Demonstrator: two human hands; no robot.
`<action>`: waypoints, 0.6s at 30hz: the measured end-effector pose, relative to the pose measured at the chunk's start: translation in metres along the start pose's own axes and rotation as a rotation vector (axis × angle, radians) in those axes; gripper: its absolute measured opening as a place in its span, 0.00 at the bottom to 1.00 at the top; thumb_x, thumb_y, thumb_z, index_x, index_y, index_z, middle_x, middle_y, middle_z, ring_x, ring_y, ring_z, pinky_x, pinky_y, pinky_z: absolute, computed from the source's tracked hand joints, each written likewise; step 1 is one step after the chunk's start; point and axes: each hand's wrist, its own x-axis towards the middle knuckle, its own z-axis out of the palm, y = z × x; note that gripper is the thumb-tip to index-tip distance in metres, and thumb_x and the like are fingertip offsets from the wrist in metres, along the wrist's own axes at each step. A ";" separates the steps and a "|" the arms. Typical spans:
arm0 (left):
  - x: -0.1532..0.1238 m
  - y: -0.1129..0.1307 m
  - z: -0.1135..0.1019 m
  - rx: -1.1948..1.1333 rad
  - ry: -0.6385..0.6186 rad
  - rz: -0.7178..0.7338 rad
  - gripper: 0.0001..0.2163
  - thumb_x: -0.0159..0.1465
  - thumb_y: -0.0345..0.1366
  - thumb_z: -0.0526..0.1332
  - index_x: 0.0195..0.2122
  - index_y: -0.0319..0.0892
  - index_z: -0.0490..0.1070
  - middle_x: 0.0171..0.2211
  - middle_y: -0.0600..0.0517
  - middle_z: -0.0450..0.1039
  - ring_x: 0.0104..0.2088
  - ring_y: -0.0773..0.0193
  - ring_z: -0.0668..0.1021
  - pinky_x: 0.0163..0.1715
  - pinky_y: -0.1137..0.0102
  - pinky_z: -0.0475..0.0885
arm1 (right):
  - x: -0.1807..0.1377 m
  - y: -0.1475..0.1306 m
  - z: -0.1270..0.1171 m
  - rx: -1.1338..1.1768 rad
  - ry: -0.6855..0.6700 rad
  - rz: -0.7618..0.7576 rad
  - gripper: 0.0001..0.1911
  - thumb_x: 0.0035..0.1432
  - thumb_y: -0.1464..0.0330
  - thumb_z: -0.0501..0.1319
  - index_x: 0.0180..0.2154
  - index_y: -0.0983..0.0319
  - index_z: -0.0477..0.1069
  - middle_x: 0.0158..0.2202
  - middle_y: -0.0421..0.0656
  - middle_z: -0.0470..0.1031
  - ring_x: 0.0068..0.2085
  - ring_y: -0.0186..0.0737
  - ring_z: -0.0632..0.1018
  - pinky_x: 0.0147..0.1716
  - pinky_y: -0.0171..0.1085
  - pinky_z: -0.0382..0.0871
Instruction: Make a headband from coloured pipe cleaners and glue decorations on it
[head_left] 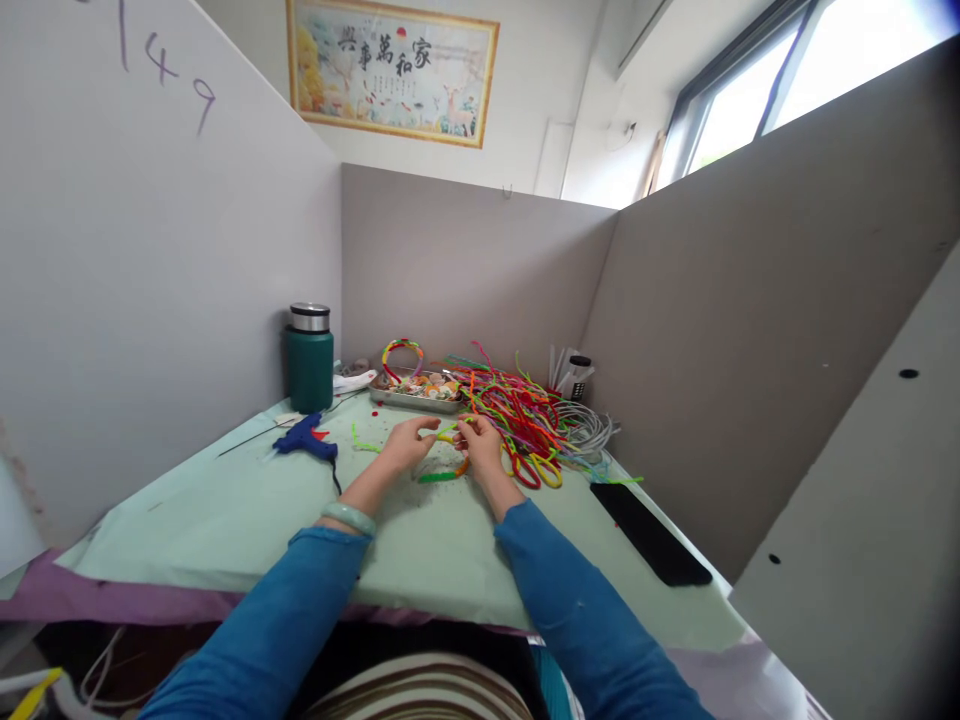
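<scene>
My left hand (409, 443) and my right hand (482, 446) are close together above the middle of the table. A thin yellow-green pipe cleaner (447, 435) spans the gap between them, its ends pinched in my fingertips. Just below my right hand, a curved band (439, 477) shows a green stretch and an orange stretch; part of it is hidden by the hand. Left of my left hand lies a loose, bent lime-green pipe cleaner (364, 442).
A tangled heap of coloured pipe cleaners (517, 405) lies at the back right. Behind my hands stands a metal tray (416, 402) with small pieces and a striped hoop (403, 345). A blue glue gun (306, 437), green flask (310, 370) and black phone-like slab (651, 533) flank them.
</scene>
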 end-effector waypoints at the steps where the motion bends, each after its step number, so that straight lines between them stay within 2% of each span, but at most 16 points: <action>1: 0.000 0.001 0.001 -0.044 -0.024 -0.005 0.18 0.57 0.34 0.56 0.48 0.38 0.70 0.44 0.47 0.74 0.27 0.67 0.74 0.27 0.74 0.69 | -0.002 0.001 0.003 -0.011 -0.034 -0.001 0.12 0.44 0.63 0.60 0.33 0.62 0.68 0.22 0.37 0.69 0.22 0.32 0.71 0.19 0.30 0.65; 4: 0.001 -0.001 0.001 -0.074 -0.049 -0.010 0.17 0.58 0.40 0.55 0.46 0.39 0.71 0.33 0.50 0.76 0.20 0.70 0.71 0.21 0.75 0.64 | -0.006 0.003 0.009 -0.047 -0.126 -0.020 0.12 0.45 0.62 0.60 0.33 0.62 0.69 0.23 0.38 0.70 0.22 0.31 0.71 0.18 0.30 0.65; 7: 0.003 -0.006 0.001 0.049 0.038 0.007 0.14 0.58 0.41 0.54 0.39 0.40 0.75 0.25 0.52 0.75 0.23 0.68 0.72 0.25 0.75 0.63 | -0.007 0.005 0.010 -0.114 -0.139 -0.058 0.12 0.47 0.61 0.58 0.32 0.62 0.70 0.24 0.39 0.70 0.21 0.31 0.70 0.17 0.29 0.63; 10: 0.005 -0.009 0.001 0.159 0.098 0.035 0.12 0.58 0.39 0.56 0.35 0.41 0.77 0.29 0.50 0.77 0.29 0.66 0.74 0.30 0.74 0.64 | -0.005 0.007 0.007 -0.186 -0.114 -0.078 0.12 0.49 0.60 0.57 0.30 0.62 0.70 0.24 0.39 0.71 0.20 0.30 0.69 0.16 0.29 0.60; 13: 0.003 -0.007 0.001 0.170 0.095 0.075 0.11 0.57 0.38 0.57 0.36 0.42 0.76 0.34 0.50 0.77 0.31 0.66 0.74 0.33 0.74 0.64 | -0.004 0.008 0.006 -0.222 -0.127 -0.081 0.11 0.48 0.61 0.57 0.29 0.62 0.70 0.23 0.38 0.71 0.20 0.30 0.68 0.17 0.29 0.59; 18: 0.000 -0.004 0.000 0.140 0.052 0.095 0.12 0.59 0.40 0.55 0.36 0.42 0.76 0.29 0.51 0.77 0.29 0.66 0.74 0.30 0.74 0.63 | -0.008 0.001 0.009 -0.178 -0.152 -0.045 0.09 0.46 0.62 0.59 0.24 0.62 0.68 0.19 0.36 0.68 0.17 0.27 0.64 0.16 0.29 0.56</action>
